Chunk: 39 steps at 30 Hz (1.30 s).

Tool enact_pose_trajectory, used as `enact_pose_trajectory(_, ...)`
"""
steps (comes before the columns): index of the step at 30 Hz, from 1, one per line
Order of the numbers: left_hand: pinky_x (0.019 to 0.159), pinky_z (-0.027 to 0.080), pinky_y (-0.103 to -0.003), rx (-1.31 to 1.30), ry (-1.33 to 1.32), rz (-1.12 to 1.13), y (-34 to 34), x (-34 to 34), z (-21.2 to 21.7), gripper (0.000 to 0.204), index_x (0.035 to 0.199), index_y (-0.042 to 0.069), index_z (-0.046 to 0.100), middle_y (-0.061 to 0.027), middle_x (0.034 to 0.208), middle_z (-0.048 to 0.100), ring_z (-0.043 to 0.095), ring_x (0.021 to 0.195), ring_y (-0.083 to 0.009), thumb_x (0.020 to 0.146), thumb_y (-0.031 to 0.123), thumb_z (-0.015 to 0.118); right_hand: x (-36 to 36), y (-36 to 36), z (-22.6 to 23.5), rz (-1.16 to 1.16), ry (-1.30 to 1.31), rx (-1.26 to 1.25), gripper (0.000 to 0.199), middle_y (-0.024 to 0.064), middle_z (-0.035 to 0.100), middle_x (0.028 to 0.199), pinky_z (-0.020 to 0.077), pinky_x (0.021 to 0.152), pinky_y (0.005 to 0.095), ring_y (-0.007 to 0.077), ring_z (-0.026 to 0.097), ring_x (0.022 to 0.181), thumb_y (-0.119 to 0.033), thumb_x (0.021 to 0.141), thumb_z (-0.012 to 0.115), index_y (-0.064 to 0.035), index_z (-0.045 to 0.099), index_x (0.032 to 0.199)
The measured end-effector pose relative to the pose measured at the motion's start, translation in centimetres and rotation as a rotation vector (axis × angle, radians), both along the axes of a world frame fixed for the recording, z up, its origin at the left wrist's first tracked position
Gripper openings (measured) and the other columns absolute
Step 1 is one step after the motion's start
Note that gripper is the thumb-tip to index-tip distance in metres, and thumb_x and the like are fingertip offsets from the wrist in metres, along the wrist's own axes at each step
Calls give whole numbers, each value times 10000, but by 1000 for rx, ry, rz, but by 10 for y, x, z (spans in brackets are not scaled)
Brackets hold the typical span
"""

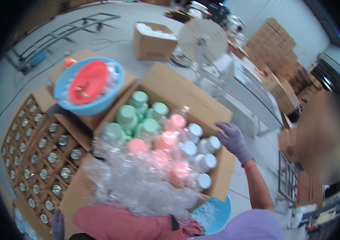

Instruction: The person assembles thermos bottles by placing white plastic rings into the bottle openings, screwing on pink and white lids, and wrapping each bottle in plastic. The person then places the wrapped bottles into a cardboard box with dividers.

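Bottom edge: red sleeve [118,224] crosses low in the frame, partly hidden under a crumpled sheet of clear plastic wrap [138,184]. Left hand [57,225] in a purple glove pokes out at lower left, mostly cut off by the rim; grip unreadable, can't tell whether it is open or closed, or holding anything. It sits at the edge of a divided carton [42,152] filled with silver-lidded jars.

Right hand [234,141], purple glove with a red wristband, reaches in from the right on a bare forearm. Fingers spread and relaxed, not clamped on anything; fingertips rest on the far right wall of the open cardboard box [186,92], just beside the white-capped bottles [202,154].

The box lies between the hands, packed upright with green-capped bottles [138,116] at the far left, pink-capped bottles [166,144] in the middle and white at the right. The plastic wrap covers the near rows, blurring the count.

A light blue basin [218,212] peeks out under the box's near corner, contents unclear. Farther left, a blue bowl [98,106] with a red lid in it sits on another carton. Beyond: a fan [202,40], an open box on the floor, stacked cartons at far right. Everything is motion-blurred.
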<state>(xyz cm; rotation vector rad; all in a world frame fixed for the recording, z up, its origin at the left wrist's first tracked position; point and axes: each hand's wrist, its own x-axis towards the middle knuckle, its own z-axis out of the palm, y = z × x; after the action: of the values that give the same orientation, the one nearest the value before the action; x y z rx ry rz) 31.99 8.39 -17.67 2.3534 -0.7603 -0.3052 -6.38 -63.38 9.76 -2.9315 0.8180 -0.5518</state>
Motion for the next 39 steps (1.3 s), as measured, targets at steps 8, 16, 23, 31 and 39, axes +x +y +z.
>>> enact_pose_trajectory(8,566,355,-217,-358,913,280,60,43,-21,340,1194,46,627,49,790,524,460,656,-49,1022,325,535,-391,135,-184,-852,414,1068,413,54,731,958,542,674,309,130,637,740,-390,907,669,-75,708,1171)
enact_pose_trajectory(16,614,364,-242,-10,130,213,25,12,70,352,1153,21,678,32,813,531,436,700,-64,1041,319,530,-398,191,-405,-790,689,1118,1027,195,214,1629,316,1167,487,441,181,1497,-536,771,758,-180,242,1585)
enact_pose_trajectory(23,534,348,-229,70,212,418,61,12,90,246,946,45,655,40,717,508,435,590,-54,1013,239,520,-441,137,-434,-931,692,1027,1007,145,73,1664,402,1075,603,469,255,1453,-708,782,671,-262,248,1579)
enact_pose_trajectory(31,556,396,-275,118,118,604,33,-12,116,266,854,76,631,17,689,537,488,584,-102,961,315,586,-447,249,-461,-551,626,1028,872,216,289,1584,293,1166,522,433,248,1472,-574,885,622,-196,254,1580)
enact_pose_trajectory(39,572,413,-263,232,29,466,34,1,109,300,1002,54,680,-9,721,572,509,612,-94,977,334,574,-493,266,-380,-1411,-66,532,838,251,384,1499,339,1144,483,400,391,1379,-268,803,773,-38,373,1503)
